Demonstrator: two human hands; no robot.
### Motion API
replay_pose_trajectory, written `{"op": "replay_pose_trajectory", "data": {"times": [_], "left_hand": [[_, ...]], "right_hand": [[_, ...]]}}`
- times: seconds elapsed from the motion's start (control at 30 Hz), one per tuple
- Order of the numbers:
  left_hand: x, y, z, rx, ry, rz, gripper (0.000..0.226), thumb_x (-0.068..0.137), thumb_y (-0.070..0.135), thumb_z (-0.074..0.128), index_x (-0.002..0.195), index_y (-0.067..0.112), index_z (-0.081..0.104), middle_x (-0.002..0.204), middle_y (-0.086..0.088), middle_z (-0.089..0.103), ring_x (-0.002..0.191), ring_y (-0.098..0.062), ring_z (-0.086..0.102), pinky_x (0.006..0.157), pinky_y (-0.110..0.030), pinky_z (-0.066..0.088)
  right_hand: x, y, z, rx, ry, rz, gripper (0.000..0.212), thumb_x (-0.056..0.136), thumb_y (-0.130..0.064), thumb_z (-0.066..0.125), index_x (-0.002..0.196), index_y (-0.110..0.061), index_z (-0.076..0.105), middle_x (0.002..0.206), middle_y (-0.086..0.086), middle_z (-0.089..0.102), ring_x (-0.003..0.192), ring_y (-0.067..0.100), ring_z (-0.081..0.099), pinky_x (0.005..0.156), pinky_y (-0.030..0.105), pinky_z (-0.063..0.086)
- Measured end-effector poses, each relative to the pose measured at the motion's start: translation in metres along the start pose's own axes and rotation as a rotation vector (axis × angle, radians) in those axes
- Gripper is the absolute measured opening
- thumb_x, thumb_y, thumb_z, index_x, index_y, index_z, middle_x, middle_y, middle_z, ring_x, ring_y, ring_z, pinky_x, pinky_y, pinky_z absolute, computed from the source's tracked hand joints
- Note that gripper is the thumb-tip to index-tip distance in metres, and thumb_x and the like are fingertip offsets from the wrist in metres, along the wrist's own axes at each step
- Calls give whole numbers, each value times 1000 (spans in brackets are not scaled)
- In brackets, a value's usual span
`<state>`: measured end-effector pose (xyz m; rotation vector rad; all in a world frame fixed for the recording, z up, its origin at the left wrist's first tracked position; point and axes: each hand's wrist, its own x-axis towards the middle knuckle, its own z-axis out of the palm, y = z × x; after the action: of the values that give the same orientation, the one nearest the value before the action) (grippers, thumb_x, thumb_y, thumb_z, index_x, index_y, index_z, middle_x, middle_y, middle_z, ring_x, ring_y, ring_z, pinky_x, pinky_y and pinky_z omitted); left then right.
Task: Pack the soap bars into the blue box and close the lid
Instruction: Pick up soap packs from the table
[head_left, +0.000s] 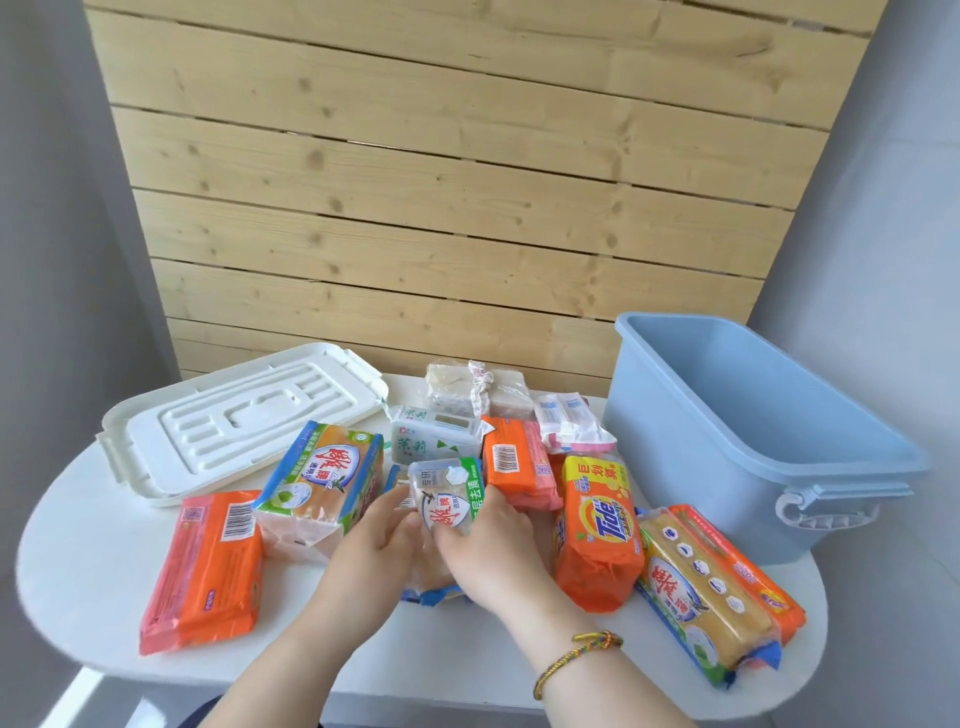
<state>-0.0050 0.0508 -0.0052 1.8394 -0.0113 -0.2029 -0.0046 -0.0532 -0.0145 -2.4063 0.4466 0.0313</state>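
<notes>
No soap is packed: the light-blue plastic box (727, 415) appears empty, its white ribbed lid (234, 421) off. One clear-wrapped soap bar (447, 496) is gripped by both hands (447, 551).

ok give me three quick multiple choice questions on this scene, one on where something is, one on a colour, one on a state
1. Where does the white lid lie?
A. on the box
B. on the table, left of the soap packs
C. on the floor

2. What colour is the Tide pack?
A. orange
B. green
C. purple

3. What state is the blue box in?
A. closed
B. open with no soap seen inside
C. full of soap

Key:
1 B, the lid rests flat on the table at the left.
2 A, its wrapper is orange with a yellow top.
3 B, the bare inner walls show while the left hand and right hand hold one small soap pack.
</notes>
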Motion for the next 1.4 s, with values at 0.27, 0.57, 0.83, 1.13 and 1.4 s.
{"op": "replay_pose_trajectory", "data": {"times": [0.27, 0.57, 0.83, 1.13, 1.4], "left_hand": [[3, -6, -2, -144, -43, -50, 36, 92, -1, 39, 127, 6, 48, 96, 10, 57, 90, -8, 55, 61, -6, 46], [4, 6, -31, 552, 308, 217, 35, 88, 24, 51, 122, 19, 56, 126, -2, 59, 112, -21, 49, 82, -27, 40], [52, -3, -47, 943, 156, -111, 87, 75, 46, 58, 143, 26, 8, 143, -6, 31, 128, -31, 39, 97, -39, 39], [48, -8, -58, 792, 222, -18, 92, 72, 33, 63, 144, 30, 7, 142, -3, 38, 122, -31, 44, 94, -37, 40], [16, 52, -79, 753, 138, 413, 108, 62, 34, 74, 143, 37, 2, 143, 3, 29, 119, -27, 47, 84, -33, 37]], "right_hand": [[6, 2, -11, 543, -10, 171, 43, 85, -1, 53, 127, -6, 42, 122, 15, 60, 91, 19, 54, 64, 22, 46], [9, 1, -4, 272, 22, 84, 45, 83, -15, 63, 122, -8, 42, 124, 10, 61, 111, 26, 59, 94, 34, 49], [9, 2, 4, 284, 53, 72, 38, 84, -14, 61, 119, -9, 47, 124, 8, 60, 114, 24, 57, 96, 37, 49], [2, 3, -13, 341, 85, 18, 42, 87, -22, 58, 123, -9, 44, 101, -2, 53, 100, 18, 54, 81, 25, 42], [4, -57, -65, -485, 17, -737, 91, 79, -35, 65, 148, -24, 7, 158, -1, 1, 145, 18, 1, 118, 31, 1]]}}
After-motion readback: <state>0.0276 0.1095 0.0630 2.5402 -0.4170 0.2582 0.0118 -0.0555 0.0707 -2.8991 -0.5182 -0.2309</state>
